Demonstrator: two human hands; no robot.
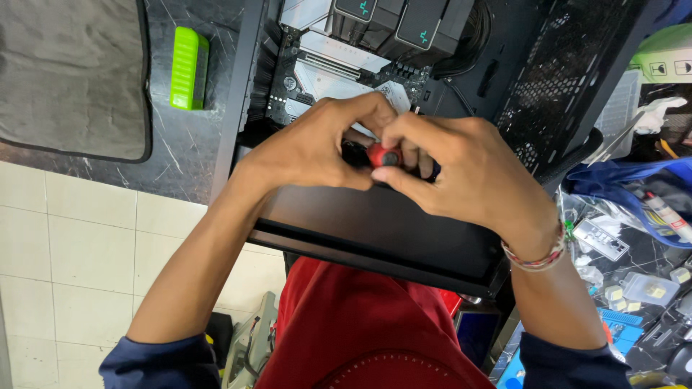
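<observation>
Head view, left hand [310,148]: Positioned over the near part of the open computer case [389,230]. Fingers curled, fingertips pressed together against the red screwdriver handle [383,155] from the left side.
Head view, right hand [450,173]: Meets the left hand at the same point. Thumb and forefinger pinch the handle from the right; remaining fingers are folded behind it. A beaded bracelet [537,256] sits on the wrist.
Head view, red screwdriver handle: Only the rounded red end with a dark cap is visible, enclosed between both hands, above the near edge of the motherboard. The shaft and tip are hidden by the fingers.
Head view, computer case: Black, lying open on the dark marble-patterned table [184,144], its near edge overhanging the table's near edge toward the person.
Head view, motherboard [331,72]: Inside the case, beyond the hands, with silver heat-sink plates and a dark cooler block [404,25] at the far end.
Head view, green box [189,68]: On the table, left of the case, just beside a grey mat [72,75] toward the far-left corner.
Head view, right side of the table: Small parts, plastic bags and a blue pouch [634,194], well apart from the hands.
</observation>
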